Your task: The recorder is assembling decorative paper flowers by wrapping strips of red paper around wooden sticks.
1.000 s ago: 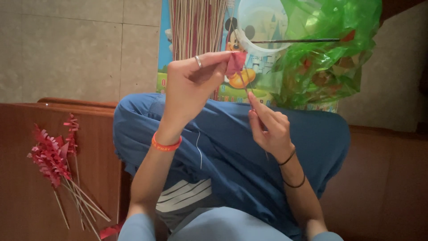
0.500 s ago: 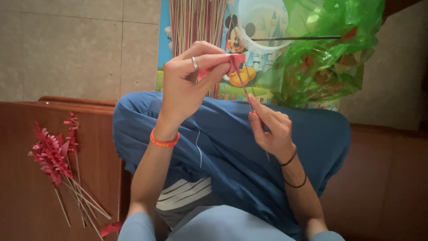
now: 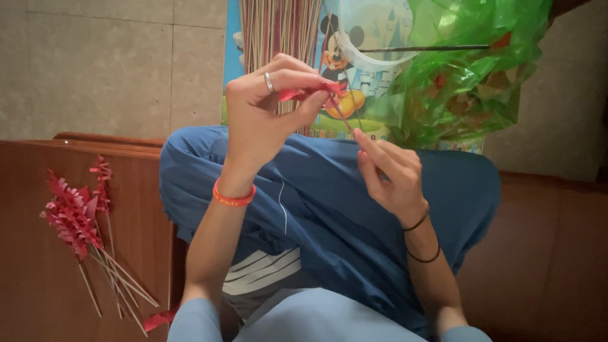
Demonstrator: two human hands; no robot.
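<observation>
Red paper strip [image 3: 310, 90] between hands

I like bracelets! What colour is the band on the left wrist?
Orange wristband on the left hand, clearest in the head view.

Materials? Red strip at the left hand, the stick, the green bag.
Red strip: thin matte paper by its look, fringed and creased. Stick: slim, pale, probably bamboo or wood, like the finished sticks. Green bag: glossy translucent plastic film, crinkled with highlights.

Left hand [image 3: 266, 120]: silver ring, orange wristband. Right hand [image 3: 392, 174]: two black bands. Light-blue sleeves.
</observation>
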